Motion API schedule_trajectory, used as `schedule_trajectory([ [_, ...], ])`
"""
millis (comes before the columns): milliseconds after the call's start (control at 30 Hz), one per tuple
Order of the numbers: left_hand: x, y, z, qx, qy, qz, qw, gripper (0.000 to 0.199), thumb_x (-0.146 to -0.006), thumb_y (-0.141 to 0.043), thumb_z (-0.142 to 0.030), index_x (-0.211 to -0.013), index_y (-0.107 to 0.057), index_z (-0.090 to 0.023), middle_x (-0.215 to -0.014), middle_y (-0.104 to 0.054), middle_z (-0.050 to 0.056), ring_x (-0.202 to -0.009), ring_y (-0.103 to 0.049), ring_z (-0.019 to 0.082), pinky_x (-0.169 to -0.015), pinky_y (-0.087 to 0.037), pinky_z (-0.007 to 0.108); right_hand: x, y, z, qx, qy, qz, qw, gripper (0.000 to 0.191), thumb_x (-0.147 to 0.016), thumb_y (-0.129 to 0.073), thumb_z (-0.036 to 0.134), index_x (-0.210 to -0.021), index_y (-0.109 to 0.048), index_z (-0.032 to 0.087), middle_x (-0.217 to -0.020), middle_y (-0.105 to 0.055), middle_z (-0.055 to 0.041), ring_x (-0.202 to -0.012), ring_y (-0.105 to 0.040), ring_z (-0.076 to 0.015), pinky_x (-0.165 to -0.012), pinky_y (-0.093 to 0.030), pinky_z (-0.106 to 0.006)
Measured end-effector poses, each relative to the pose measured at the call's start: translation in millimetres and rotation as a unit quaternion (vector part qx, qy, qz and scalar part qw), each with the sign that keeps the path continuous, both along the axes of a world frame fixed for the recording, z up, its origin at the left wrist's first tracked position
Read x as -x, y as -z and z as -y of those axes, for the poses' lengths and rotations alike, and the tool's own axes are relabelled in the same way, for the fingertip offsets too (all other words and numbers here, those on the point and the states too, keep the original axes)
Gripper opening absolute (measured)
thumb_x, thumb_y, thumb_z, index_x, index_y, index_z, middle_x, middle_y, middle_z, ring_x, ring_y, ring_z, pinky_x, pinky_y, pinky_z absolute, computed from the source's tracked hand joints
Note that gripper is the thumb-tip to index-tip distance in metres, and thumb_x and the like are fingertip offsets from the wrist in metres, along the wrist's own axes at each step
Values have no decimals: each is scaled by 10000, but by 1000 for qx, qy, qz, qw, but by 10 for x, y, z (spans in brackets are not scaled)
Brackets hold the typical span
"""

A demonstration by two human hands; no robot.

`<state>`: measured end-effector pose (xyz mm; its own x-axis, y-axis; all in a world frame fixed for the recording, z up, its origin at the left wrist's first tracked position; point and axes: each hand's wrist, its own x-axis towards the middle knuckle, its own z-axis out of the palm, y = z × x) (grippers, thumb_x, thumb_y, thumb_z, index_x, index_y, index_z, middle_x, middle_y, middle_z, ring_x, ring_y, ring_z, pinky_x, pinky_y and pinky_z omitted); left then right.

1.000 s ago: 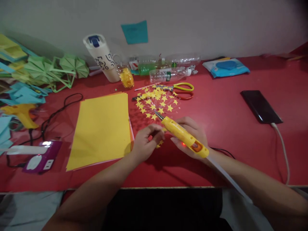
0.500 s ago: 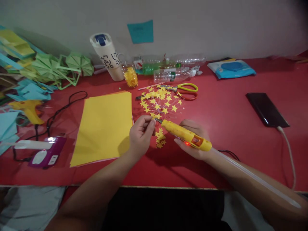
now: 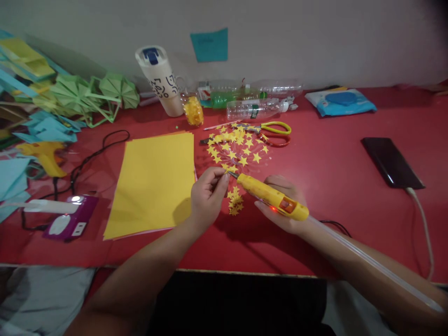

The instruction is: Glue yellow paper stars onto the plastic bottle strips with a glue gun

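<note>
Your right hand gripped the glue gun; your left hand pinched a yellow star, fingertips needing clearance from the nozzle.

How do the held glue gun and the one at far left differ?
Held gun is in the right hand; left gun lies on the table. Held gun has a glue stick out its back and a red light showing; left gun shows neither. Both are yellow.
</note>
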<state>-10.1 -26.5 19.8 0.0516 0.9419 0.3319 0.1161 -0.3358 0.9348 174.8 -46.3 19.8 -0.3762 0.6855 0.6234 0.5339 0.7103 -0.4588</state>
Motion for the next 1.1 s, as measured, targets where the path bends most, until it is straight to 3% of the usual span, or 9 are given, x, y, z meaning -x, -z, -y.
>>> schedule_trajectory([
  [900, 5, 33, -20, -34, -5, -21, 999, 82, -857, -535, -214, -776, -538, -203, -542, -469, -63, -439, -432, 58, -418, -365, 175, 5, 0, 3, 11, 14, 14, 1000, 282, -826, -557, 197, -612, -377, 230, -544, -435, 32, -488, -422, -117, -470, -344, -278],
  [1000, 29, 49, -26, -68, -16, -58, 996, 97, -879, -522, -208, -784, -544, -201, -552, -473, -65, -443, -436, 57, -430, -374, 176, 14, 5, 0, -5, 16, 21, 1000, 292, -838, -552, 209, -610, -372, 232, -538, -438, 31, -489, -425, -119, -461, -351, -276],
  [1100, 74, 46, -41, -148, -41, -133, 979, 107, -894, -519, -185, -801, -571, -193, -585, -523, -53, -470, -453, 54, -465, -382, 179, 19, 2, 4, -6, 25, 18, 1000, 298, -847, -557, 231, -606, -381, 232, -528, -439, 35, -482, -422, -117, -452, -353, -277],
])
